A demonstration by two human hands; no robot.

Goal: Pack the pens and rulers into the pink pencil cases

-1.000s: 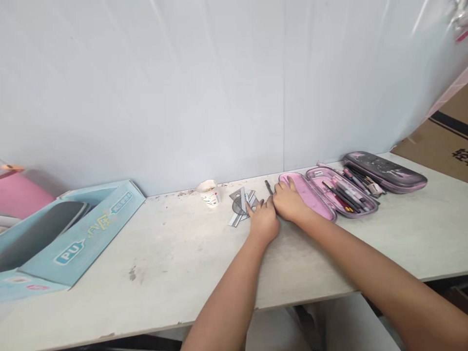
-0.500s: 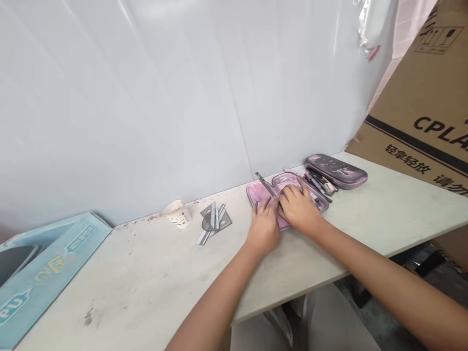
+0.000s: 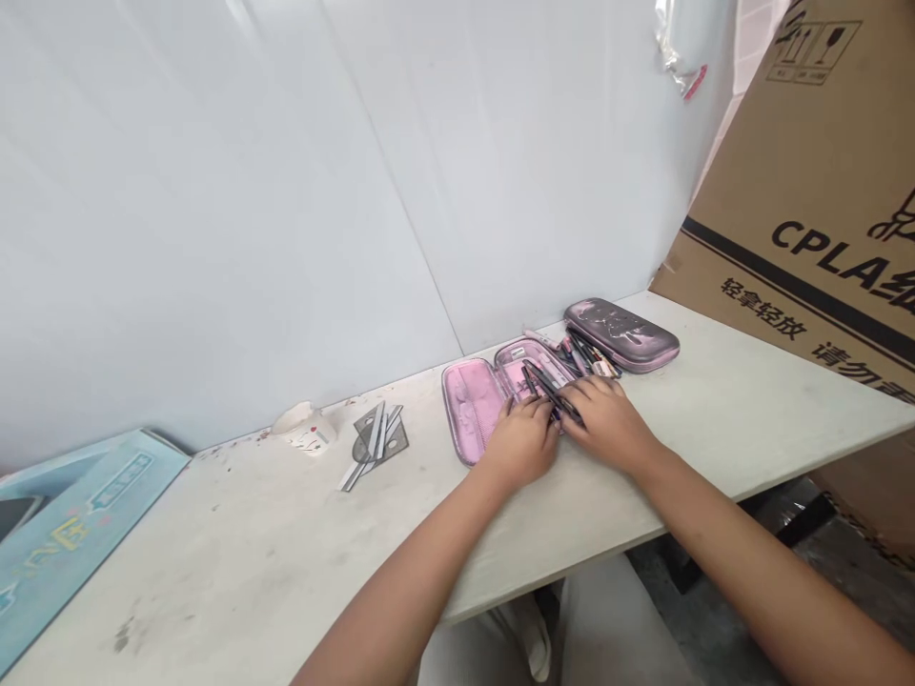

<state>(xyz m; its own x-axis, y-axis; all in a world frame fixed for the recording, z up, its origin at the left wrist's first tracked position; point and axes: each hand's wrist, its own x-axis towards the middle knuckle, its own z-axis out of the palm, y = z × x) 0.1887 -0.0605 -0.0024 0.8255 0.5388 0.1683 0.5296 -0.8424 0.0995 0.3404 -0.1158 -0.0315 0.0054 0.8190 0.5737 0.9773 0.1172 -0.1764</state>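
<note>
- The left hand (image 3: 523, 443) is bending down beside the pens (image 3: 547, 384); its grip is hiding from view, so nobody can tell what it is holding.
- The right hand (image 3: 604, 419) is half curling and touching the pens; its hold is not showing clearly.
- Both hands seem to be handling pens; the next move is probably calling for gentle fingers.
- The pens are lying between both hands, over the open case (image 3: 476, 391).

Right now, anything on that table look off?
Yes, minor: dark smudges on the pale tabletop at front left, and dark specks near the wall, left of the paper cup, look like dirt. The rulers lie crossed in a skewed pile. No spill stands out.
</note>
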